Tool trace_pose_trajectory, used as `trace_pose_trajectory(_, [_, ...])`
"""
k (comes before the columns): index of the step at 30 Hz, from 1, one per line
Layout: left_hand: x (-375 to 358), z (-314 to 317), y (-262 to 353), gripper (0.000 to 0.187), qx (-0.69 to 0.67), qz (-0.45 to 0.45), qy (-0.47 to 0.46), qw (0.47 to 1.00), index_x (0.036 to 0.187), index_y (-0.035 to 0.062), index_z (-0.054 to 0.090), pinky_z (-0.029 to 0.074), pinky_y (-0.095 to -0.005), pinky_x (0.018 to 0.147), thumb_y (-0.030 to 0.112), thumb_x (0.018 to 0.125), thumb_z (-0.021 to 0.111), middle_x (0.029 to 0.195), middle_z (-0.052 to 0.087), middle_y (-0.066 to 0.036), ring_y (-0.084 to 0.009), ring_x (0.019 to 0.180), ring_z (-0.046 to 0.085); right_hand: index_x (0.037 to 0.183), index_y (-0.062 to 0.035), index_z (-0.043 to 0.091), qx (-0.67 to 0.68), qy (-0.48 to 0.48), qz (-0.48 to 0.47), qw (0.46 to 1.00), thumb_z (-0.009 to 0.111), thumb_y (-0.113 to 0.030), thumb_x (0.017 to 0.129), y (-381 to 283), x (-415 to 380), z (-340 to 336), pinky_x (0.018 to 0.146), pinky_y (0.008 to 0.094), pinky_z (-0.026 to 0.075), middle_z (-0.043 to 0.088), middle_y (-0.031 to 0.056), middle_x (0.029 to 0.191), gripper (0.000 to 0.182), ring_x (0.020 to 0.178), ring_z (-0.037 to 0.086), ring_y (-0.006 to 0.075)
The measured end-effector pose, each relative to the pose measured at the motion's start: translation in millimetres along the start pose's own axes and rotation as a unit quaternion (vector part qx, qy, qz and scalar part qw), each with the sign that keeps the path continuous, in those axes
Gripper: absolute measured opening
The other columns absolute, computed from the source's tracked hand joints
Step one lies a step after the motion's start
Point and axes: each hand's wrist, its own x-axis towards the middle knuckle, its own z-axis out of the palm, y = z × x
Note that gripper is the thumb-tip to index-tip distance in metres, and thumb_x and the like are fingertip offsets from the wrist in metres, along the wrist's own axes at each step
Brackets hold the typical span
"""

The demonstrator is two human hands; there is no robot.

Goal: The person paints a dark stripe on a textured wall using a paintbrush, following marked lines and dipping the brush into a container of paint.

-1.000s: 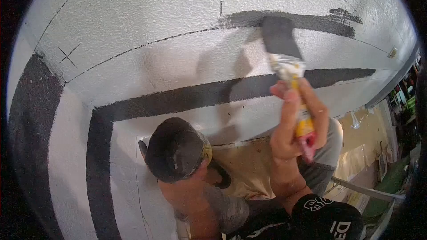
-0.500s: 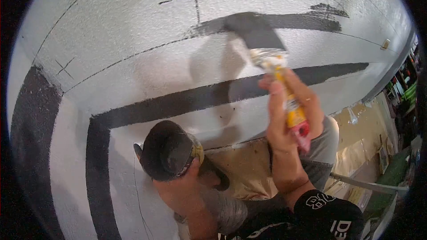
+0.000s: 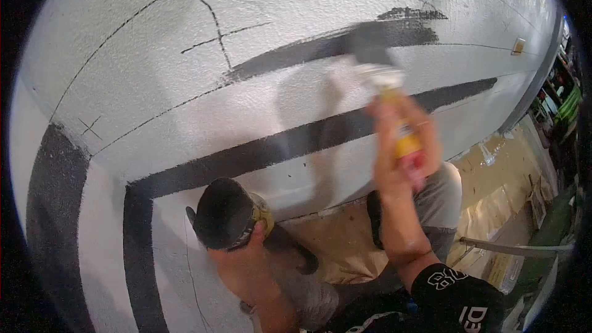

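My right hand (image 3: pixel 404 139) grips a paintbrush (image 3: pixel 409 146) by its yellow and red handle. Its wide bristles, dark with paint, lie over a dark grey stroke (image 3: pixel 308 50) on the white wall (image 3: pixel 203 95); brush and fingers are a little blurred. Lower left, my left hand (image 3: pixel 243 256) is wrapped round a paint can (image 3: pixel 262 213), tilted so that its dark-coated inside shows. Below the fresh stroke runs a longer dark band (image 3: pixel 265 149), which turns down a corner at the left. Thin dark guide lines and a cross mark (image 3: pixel 220 37) are drawn above.
Brown paper sheeting (image 3: pixel 493 179) covers the floor along the wall's foot. My bent knee in grey cloth (image 3: pixel 441 200) is close to the wall. A pale bar (image 3: pixel 512 246) lies at the right, and assorted items (image 3: pixel 564 102) crowd the far right edge.
The dark stroke now reaches farther left along the guide line, with thicker coverage. The brush has shifted slightly right along it. The view has turned a little; the can stays in my left hand.
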Motion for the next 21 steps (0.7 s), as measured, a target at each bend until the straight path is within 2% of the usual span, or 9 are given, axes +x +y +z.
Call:
trace_pose_trajectory(2, [-1.9,1.9,-7.4,0.095,0.006,0.005,-0.021,1.0,0.139,0.0057,0.043,0.048,-0.0313,0.096,0.015,0.055,0.086,0.118,0.066,-0.012,-0.0231,0.109,0.064,0.097,-0.0018,0.069,0.056,-0.121,-0.067,0.989,0.077,-0.003,0.073,-17.4,-4.4,5.4,0.057,0.0255,0.051,0.068,0.0103,0.077,0.026,0.064,0.067,0.0192])
trace_pose_trajectory(5, [-6.2,3.0,-0.9,0.091,0.041,-0.009,-0.05,0.998,0.137,0.005,0.045,0.048,-0.0309,0.096,0.015,0.056,0.086,0.117,0.067,-0.01,-0.0224,0.109,0.064,0.094,-0.0007,0.069,0.09,-0.133,-0.106,0.981,0.077,-0.003,0.068,-16.4,6.1,8.1,0.057,0.0276,0.052,0.068,0.0111,0.076,0.027,0.063,0.067,0.0215])
trace_pose_trajectory(6, [-7.1,5.6,2.0,0.091,0.066,-0.028,-0.053,0.996,0.136,0.005,0.047,0.048,-0.0308,0.097,0.015,0.055,0.086,0.116,0.067,-0.009,-0.022,0.108,0.065,0.094,-0.0001,0.068,0.084,-0.073,-0.139,0.984,0.074,-0.002,0.071,-7.9,16.6,8.7,0.058,0.0279,0.052,0.068,0.0124,0.077,0.024,0.064,0.068,0.0224])
trace_pose_trajectory(10, [-7.6,11.2,-6.3,0.091,-0.018,0.033,-0.051,0.998,0.137,0.007,0.047,0.048,-0.0309,0.096,0.015,0.055,0.086,0.116,0.067,-0.008,-0.0212,0.107,0.065,0.105,0.0076,0.059,0.029,0.02,0.004,0.999,0.06,-0.003,0.092,48.0,35.7,-31.9,0.07,0.0307,0.059,0.068,0.0188,0.091,0.017,0.079,0.069,0.0199])
trace_pose_trajectory(12, [-8.8,8.3,1.7,0.095,0.097,-0.001,-0.058,0.994,0.14,0.009,0.044,0.049,-0.0313,0.094,0.018,0.056,0.087,0.116,0.068,-0.008,-0.0205,0.107,0.065,0.105,0.008,0.059,0.054,0.069,0.043,0.995,0.059,-0.003,0.092,53.1,48.7,-35.2,0.072,0.0315,0.06,0.068,0.0193,0.091,0.017,0.08,0.069,0.0207])
trace_pose_trajectory(14, [-8.8,13.6,1.5,0.096,0.051,-0.008,-0.051,0.997,0.14,0.009,0.043,0.049,-0.0311,0.094,0.019,0.056,0.087,0.116,0.068,-0.007,-0.0202,0.107,0.065,0.104,0.0066,0.06,0.069,0.111,0.076,0.988,0.059,-0.004,0.093,50.2,48.1,-32.4,0.072,0.0314,0.059,0.068,0.0173,0.091,0.016,0.081,0.068,0.0202])
trace_pose_trajectory(16, [-9.1,19.5,-2.2,0.096,0.005,-0.015,-0.046,0.999,0.141,0.009,0.042,0.049,-0.0309,0.093,0.019,0.056,0.087,0.115,0.068,-0.007,-0.02,0.106,0.065,0.1,0.0037,0.063,0.037,-0.002,0.045,0.998,0.064,-0.004,0.089,28.5,28.6,-24.9,0.068,0.0299,0.057,0.069,0.0149,0.088,0.014,0.077,0.069,0.0191])
trace_pose_trajectory(18, [-8.7,21.2,-7.0,0.097,0.052,-0.002,-0.061,0.997,0.141,0.0093,0.042,0.049,-0.0295,0.093,0.02,0.057,0.088,0.116,0.068,-0.006,-0.02,0.106,0.066,0.096,0.0009,0.065,0.042,-0.092,-0.135,0.986,0.072,-0.004,0.08,9.8,21.3,-12.0,0.061,0.0284,0.055,0.07,0.0136,0.082,0.018,0.069,0.069,0.0203])
trace_pose_trajectory(21, [-13.5,26.8,17.2,0.1,0.205,-0.081,-0.073,0.973,0.14,0.0041,0.041,0.048,-0.0317,0.095,0.021,0.055,0.09,0.118,0.066,-0.01,-0.0231,0.107,0.064,0.094,0.0002,0.067,0.173,-0.174,-0.157,0.957,0.077,-0.004,0.071,-7.3,29.7,-10.2,0.055,0.0286,0.053,0.068,0.0137,0.075,0.025,0.061,0.068,0.0238])
